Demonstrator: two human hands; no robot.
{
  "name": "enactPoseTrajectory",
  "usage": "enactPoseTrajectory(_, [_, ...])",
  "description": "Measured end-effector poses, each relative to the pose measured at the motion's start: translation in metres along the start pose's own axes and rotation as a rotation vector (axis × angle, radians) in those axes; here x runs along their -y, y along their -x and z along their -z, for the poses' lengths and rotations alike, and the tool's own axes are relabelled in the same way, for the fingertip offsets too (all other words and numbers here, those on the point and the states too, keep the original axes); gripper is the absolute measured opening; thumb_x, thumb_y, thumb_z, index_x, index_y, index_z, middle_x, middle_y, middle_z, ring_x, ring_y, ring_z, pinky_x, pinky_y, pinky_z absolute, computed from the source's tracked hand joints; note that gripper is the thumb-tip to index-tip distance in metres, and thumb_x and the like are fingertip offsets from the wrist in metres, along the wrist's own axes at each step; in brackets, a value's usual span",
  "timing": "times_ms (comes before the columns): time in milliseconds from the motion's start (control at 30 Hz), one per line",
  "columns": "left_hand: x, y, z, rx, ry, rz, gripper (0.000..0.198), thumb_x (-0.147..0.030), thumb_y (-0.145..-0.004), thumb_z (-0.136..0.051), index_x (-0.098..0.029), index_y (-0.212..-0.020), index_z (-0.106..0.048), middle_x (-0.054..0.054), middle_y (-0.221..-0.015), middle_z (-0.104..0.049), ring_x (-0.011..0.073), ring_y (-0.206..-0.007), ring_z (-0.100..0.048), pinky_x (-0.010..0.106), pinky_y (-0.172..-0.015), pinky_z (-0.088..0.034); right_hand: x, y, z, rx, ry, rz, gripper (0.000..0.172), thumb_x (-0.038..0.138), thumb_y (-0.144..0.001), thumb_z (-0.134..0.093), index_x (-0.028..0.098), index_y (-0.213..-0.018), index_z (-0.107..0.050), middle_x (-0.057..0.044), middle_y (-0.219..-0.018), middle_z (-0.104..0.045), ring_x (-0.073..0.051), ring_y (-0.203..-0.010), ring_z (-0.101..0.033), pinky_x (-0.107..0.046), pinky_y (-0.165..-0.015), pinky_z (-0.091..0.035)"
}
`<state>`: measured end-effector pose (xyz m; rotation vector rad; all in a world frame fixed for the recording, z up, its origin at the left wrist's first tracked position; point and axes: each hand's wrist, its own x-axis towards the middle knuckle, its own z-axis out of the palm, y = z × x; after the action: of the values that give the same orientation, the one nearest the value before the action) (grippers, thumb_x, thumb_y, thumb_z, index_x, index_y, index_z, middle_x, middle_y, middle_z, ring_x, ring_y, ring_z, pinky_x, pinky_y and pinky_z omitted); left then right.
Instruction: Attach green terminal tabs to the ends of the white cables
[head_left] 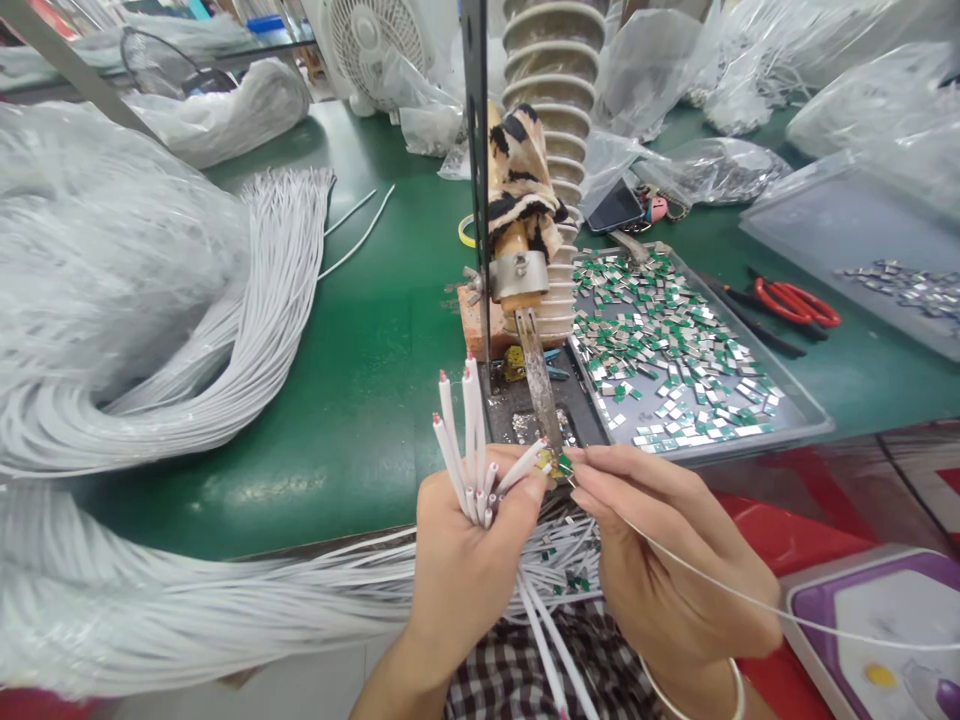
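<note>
My left hand (469,560) is closed around a fan of several white cables (465,430) with stripped red-tipped ends pointing up. One of them angles right to the tip of a fixed soldering iron (538,385). My right hand (660,560) pinches a thin solder wire (750,600) and a small green circuit board (562,463) against that cable end, right under the iron tip. The wire trails off to the right. Finished cables with green boards (562,565) hang below my hands.
A metal tray (802,405) holds many small green boards. Big bundles of white cables (150,330) lie left. Red-handled cutters (795,300), a phone (615,207), a fan (375,45), plastic bags and a second tray (847,220) sit on the green table. A purple-and-white device (885,620) sits lower right.
</note>
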<state>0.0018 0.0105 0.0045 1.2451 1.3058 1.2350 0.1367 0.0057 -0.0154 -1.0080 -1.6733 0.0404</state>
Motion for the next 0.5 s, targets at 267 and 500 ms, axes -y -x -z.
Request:
enactPoseTrajectory(267, [-0.001, 0.004, 0.003, 0.037, 0.006, -0.009, 0.024, -0.011, -0.084, -0.057, -0.018, -0.061, -0.062, -0.003, -0.066, -0.065, 0.0101, -0.070, -0.062, 0.016, -0.066, -0.047, 0.000, 0.005, 0.009, 0.098, -0.179, -0.072, 0.028, -0.003, -0.082, -0.062, 0.011, -0.106, -0.068, -0.007, -0.107, -0.069, -0.015, -0.100, -0.066, -0.028, -0.092, -0.055])
enactPoseTrajectory(500, [0.006, 0.008, 0.007, 0.081, -0.154, -0.081, 0.017, -0.011, -0.084, -0.060, -0.017, -0.069, -0.066, 0.000, -0.082, -0.068, 0.0126, -0.080, -0.062, 0.019, -0.072, -0.046, 0.000, 0.000, 0.008, 0.216, -0.181, -0.396, 0.017, 0.010, -0.092, -0.054, 0.018, -0.081, -0.063, 0.003, -0.070, -0.061, -0.007, -0.063, -0.056, -0.020, -0.059, -0.048])
